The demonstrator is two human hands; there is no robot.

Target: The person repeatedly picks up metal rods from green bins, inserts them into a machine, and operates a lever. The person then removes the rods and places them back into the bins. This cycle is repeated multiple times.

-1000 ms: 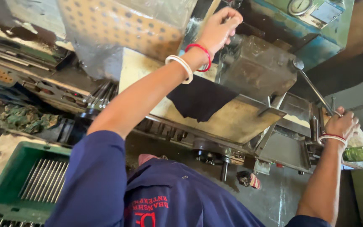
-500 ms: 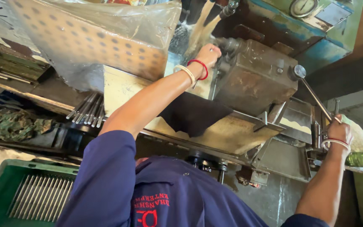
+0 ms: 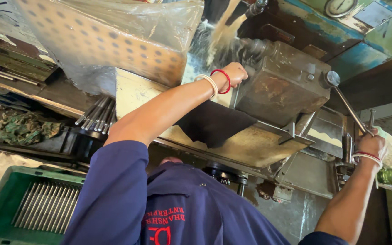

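- Head view: your left hand (image 3: 234,74) is curled into a fist against the edge of the grey housing (image 3: 280,86), just below the pale coolant stream (image 3: 221,34); what the fingers pinch, if anything, you cannot tell.
- Your right hand (image 3: 372,144) wraps its fingers tight around the lever (image 3: 348,106), which slants up to a round knob on the housing.
- Under your left forearm, a black cloth (image 3: 214,124) lies on the wet tray (image 3: 250,147).
- Loose rods (image 3: 95,115) lean beside the tray; more rods lie in the green crate (image 3: 5,199) at lower left.
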